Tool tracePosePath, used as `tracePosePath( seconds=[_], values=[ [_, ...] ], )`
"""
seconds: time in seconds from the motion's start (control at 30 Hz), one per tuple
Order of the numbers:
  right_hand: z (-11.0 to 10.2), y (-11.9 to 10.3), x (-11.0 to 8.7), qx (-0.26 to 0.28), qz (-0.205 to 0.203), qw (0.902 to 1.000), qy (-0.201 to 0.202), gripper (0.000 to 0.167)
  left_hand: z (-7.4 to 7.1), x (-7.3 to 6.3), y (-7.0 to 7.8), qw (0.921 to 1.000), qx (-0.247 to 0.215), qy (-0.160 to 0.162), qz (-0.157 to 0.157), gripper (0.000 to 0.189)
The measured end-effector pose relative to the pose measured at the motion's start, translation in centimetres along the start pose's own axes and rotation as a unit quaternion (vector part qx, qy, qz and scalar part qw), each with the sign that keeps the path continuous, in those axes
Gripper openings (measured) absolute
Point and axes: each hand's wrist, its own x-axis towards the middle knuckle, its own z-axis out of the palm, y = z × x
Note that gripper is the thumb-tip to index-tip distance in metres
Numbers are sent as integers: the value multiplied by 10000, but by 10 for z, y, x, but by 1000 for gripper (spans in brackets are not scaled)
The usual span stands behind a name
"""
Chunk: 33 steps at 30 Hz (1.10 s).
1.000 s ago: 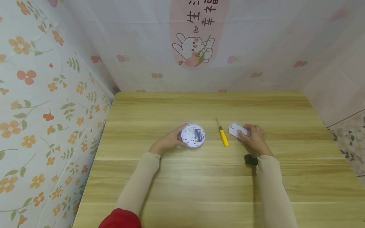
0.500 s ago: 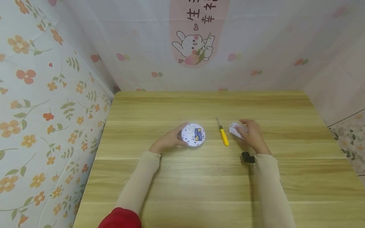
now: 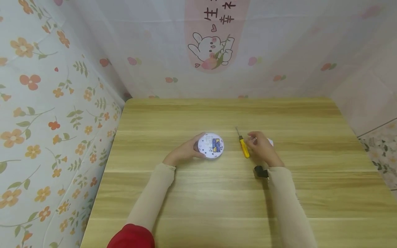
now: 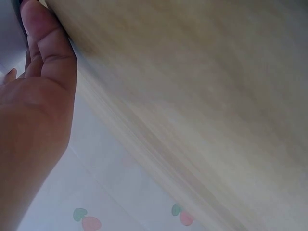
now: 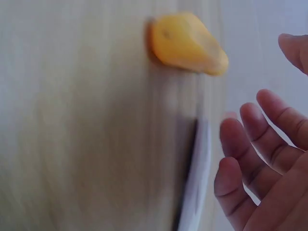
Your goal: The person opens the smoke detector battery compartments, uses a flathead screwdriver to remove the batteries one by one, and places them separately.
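Note:
My left hand (image 3: 185,149) grips the left rim of a round white battery device (image 3: 205,148), whose upturned face shows blue-and-yellow batteries in an off-centre recess. In the left wrist view the device is mostly out of frame. My right hand (image 3: 261,148) hovers just right of a screwdriver (image 3: 244,148) with a yellow handle and thin metal shaft. Its fingers (image 5: 236,137) are loosely bent and hold nothing. Under and behind that hand lies a flat white piece (image 3: 271,141), mostly hidden in the head view; its edge shows in the right wrist view.
The wooden table (image 3: 198,193) spreads under both arms. A black wrist mount (image 3: 260,171) sits at the right wrist. A printed curtain (image 3: 155,51) hangs behind the table, and a flowered one (image 3: 46,137) borders the left side.
My right hand has let go of the flat white piece and moved left towards the screwdriver. The left hand and the round device have stayed in place.

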Motion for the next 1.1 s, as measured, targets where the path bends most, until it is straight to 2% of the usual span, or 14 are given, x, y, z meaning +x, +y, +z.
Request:
tracePosePath(
  seconds=[0.2,0.3,0.43,0.67,1.1],
  values=[
    [9,-2,1,-144,196,9991,-336,55,0,1,-1,10000,51,-17,-63,100],
    [13,-3,1,-328,288,9983,-379,57,0,1,-1,10000,36,-28,-72,100],
    [17,-6,1,-569,385,9971,-320,58,0,0,0,10000,61,-33,-46,99],
    [21,-7,1,-960,264,9949,-139,52,0,-2,1,10000,64,-20,-25,99],
    [21,-6,2,-976,152,9951,-12,44,0,-2,2,9999,123,-23,2,100]
  ],
)
